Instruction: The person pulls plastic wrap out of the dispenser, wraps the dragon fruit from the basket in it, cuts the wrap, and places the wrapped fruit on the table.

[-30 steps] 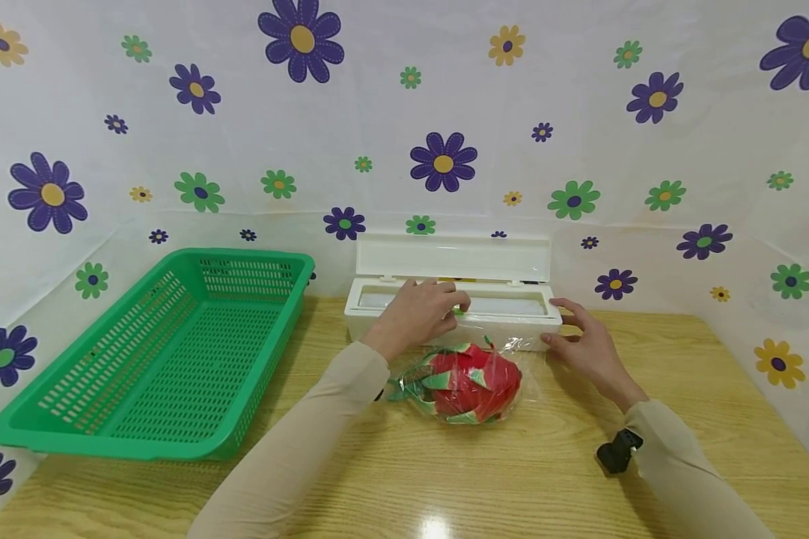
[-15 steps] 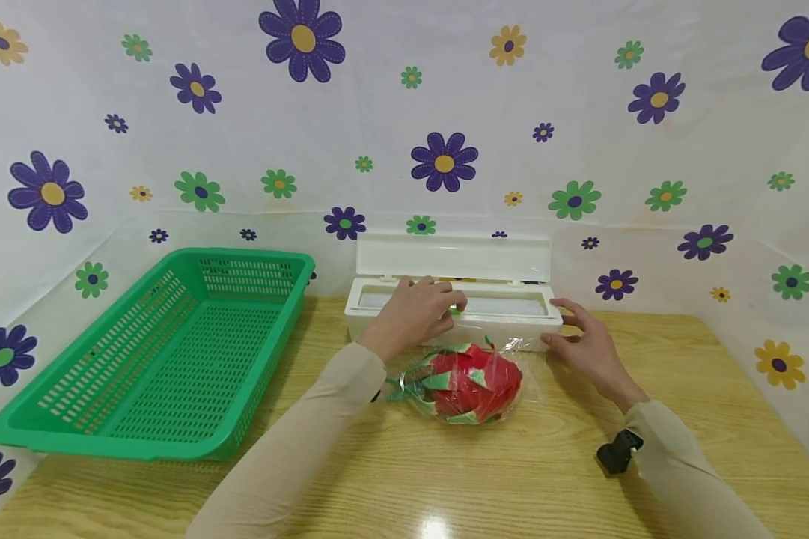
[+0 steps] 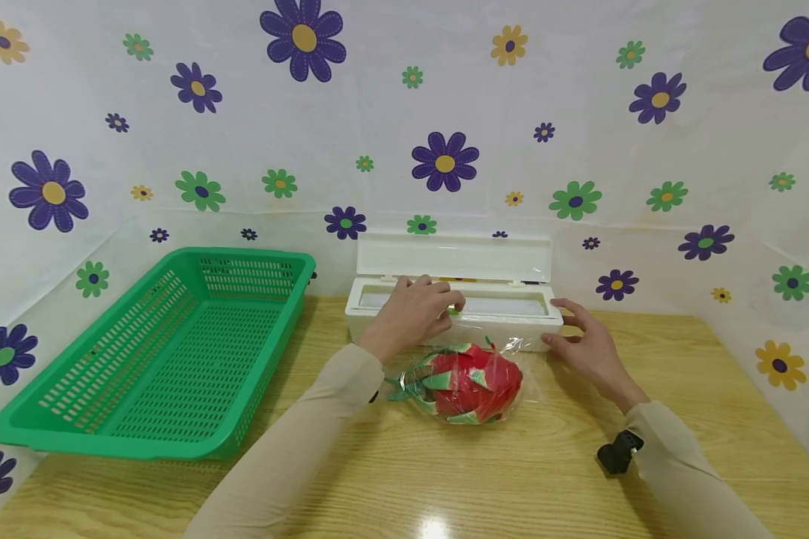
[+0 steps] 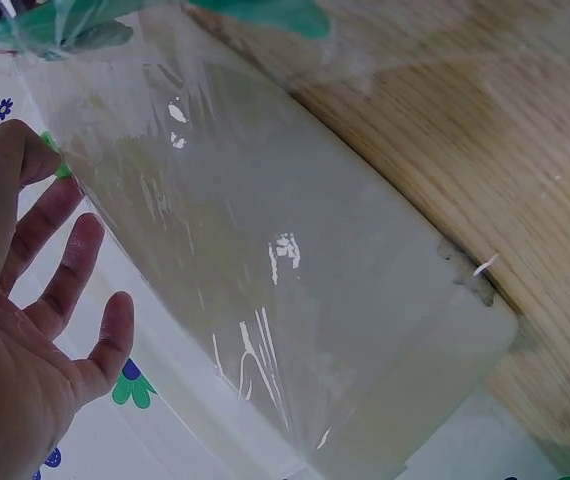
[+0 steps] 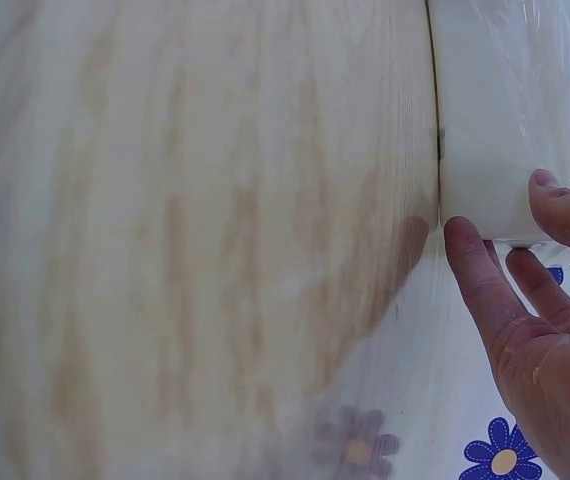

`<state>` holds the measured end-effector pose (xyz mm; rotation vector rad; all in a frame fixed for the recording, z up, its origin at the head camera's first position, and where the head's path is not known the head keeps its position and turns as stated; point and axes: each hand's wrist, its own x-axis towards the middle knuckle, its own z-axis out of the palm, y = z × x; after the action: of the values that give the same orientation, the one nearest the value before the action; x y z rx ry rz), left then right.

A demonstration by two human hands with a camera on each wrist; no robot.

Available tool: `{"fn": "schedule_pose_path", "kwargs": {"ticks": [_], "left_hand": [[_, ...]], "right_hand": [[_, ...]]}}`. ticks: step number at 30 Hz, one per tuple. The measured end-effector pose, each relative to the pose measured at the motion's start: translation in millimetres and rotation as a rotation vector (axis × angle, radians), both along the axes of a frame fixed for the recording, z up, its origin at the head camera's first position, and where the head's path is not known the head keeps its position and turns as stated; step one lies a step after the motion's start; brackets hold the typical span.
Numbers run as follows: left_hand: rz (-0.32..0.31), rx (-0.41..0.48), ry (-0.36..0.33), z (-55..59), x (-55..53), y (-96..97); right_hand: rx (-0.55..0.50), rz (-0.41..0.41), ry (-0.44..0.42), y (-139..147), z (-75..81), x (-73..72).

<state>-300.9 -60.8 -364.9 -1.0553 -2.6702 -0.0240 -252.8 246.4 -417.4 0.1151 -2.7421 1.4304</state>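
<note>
A white cling film dispenser [image 3: 377, 327] lies along the back of the table, its lid [image 3: 454, 258] raised and the film roll [image 3: 505, 306] visible inside. My left hand [image 3: 414, 308] pinches a small green slide cutter [image 4: 53, 155] at the front edge of the opening, its other fingers spread in the left wrist view. Film drapes down over the box front towards a dragon fruit [image 3: 471, 382], which lies before it under clear film. With thumb on the front and fingers at the end, my right hand [image 3: 589, 352] holds the dispenser's right end [image 5: 485, 130].
To the left stands a large green plastic basket [image 3: 259, 367] with slotted walls. Behind the wooden table [image 3: 512, 479] rises a white sheet [image 3: 377, 112] printed with flowers, which also runs along both sides.
My left hand has slid slightly left along the dispenser's edge with the green slide cutter. The right hand, the dispenser and the dragon fruit have stayed in place.
</note>
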Motion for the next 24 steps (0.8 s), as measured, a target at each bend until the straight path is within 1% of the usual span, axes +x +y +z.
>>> {"fn": "schedule_pose_path", "kwargs": {"ticks": [10, 24], "left_hand": [[0.006, 0.002, -0.014, -0.9, -0.8, 0.0], [0.004, 0.007, -0.005, -1.5, -1.1, -1.9]], "right_hand": [[-0.001, 0.002, -0.002, 0.1, 0.0, -0.3], [-0.006, 0.007, 0.000, 0.5, -0.2, -0.4]]}}
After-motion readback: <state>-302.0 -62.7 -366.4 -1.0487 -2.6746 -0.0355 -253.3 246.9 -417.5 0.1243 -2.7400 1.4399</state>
